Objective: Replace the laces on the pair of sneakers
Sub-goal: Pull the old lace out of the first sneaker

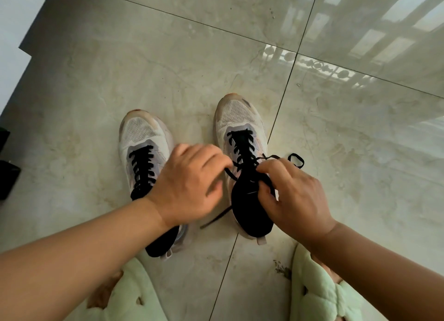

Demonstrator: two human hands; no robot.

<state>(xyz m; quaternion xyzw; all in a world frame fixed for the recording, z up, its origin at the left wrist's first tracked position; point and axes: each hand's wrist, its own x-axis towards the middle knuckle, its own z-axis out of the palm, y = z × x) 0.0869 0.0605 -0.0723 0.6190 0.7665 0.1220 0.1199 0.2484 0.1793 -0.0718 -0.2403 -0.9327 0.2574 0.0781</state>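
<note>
1. The left sneaker is off-white mesh with a grey panel round the eyelets and a black lining
2. The right sneaker has the same off-white, grey and black
3. The laces are black
4. The floor is beige, marble-veined tile with dark joints
5. The slippers are pale green and quilted

left hand pinching, right hand gripping
</note>
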